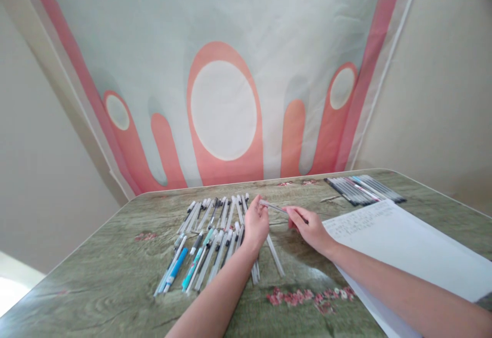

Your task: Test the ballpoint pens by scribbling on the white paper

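A slim pen (275, 207) with a pale left end and a dark tip is held level above the table between my hands. My left hand (257, 223) is closed, its fingers at the pale end. The fingers of my right hand (306, 225) pinch the pen nearer its dark end. Left of my left hand lie two rows of pens: an upper row of clear barrels (203, 214) with caps, and a lower row with a blue pen (177, 269) and a teal pen (191, 274). A single clear tube (275, 256) lies just below my hands; my left forearm hides part of the lower row.
White paper sheets (407, 256) with handwriting near the top lie under my right forearm. Behind them is a neat row of pens (361, 190). The wood-patterned table (96, 276) meets a pink and grey patterned backdrop (225, 171) at its far edge.
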Demonstrator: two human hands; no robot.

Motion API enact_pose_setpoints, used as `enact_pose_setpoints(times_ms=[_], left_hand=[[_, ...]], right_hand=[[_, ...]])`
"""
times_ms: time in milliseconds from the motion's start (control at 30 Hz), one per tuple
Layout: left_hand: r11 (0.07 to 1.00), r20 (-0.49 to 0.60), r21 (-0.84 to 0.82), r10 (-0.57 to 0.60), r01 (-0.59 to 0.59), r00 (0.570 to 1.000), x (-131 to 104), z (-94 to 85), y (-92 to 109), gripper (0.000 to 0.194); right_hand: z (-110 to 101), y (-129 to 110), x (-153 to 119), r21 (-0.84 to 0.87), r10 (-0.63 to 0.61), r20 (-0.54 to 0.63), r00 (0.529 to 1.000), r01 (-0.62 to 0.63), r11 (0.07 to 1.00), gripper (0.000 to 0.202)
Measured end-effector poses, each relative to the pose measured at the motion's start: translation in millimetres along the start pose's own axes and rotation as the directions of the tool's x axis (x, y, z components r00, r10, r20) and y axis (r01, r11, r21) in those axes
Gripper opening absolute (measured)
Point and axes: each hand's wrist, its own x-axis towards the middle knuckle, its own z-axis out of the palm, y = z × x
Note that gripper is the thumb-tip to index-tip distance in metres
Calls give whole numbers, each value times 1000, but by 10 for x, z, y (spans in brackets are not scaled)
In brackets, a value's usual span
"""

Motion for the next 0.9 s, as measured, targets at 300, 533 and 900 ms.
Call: enact_pose_setpoints(times_ms=[300,533,900], left_hand=[[970,94,-239,-23,45,995,-97,26,160,56],[991,125,-126,59,-43,990,-120,25,218,60],[948,82,-319,45,-17,996,-118,29,190,62]], right_hand=[[22,22,-73,-156,-270,73,960,279,948,31],[12,50,-94,-245,-362,138,922,386,890,28],[25,79,-94,-269,-449,149,881,473,839,26]])
